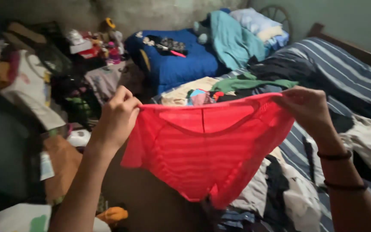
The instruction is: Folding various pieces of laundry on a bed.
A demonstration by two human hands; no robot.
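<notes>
I hold a red, sheer striped garment (pixel 207 150) stretched out in front of me above the bed's edge. My left hand (pixel 117 118) pinches its left top corner. My right hand (pixel 305 107) grips its right top corner, with dark bands around that wrist. The cloth hangs down between both hands and hides the clothes right behind it.
A bed with a blue-and-white striped sheet (pixel 344 64) holds a pile of clothes (pixel 280 193), a green garment (pixel 254 83), a blue pillow (pixel 181 60) and a teal cloth (pixel 232 41). Cluttered items and bags (pixel 44 86) crowd the left side.
</notes>
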